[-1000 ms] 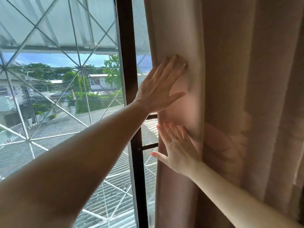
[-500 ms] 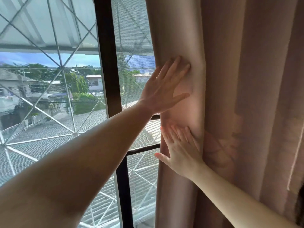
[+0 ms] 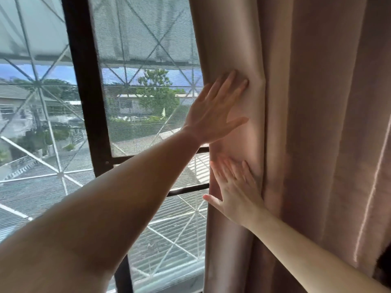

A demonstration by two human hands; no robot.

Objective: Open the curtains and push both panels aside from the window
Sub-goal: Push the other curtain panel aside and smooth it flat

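Observation:
A pinkish-beige curtain panel (image 3: 313, 102) hangs bunched in folds over the right half of the view. Its left edge runs down the middle of the frame. My left hand (image 3: 215, 111) lies flat against that edge fold, fingers spread and pointing up to the right. Just below it, my right hand (image 3: 234, 187) presses flat on the same fold, fingers up, thumb out to the left. Neither hand grips the cloth. To the left the window (image 3: 137, 60) is uncovered. Only this one panel is in view.
A dark window frame post (image 3: 84, 81) runs down left of centre, with a crossbar (image 3: 186, 190) below. Behind the mesh screen is a white diagonal grille (image 3: 38, 159), then rooftops and trees. Dark hair (image 3: 383, 269) shows at the lower right edge.
The curtain edge and both hands have shifted right relative to the window post, uncovering more of the screened pane. The hands keep the same flat pose on the fold.

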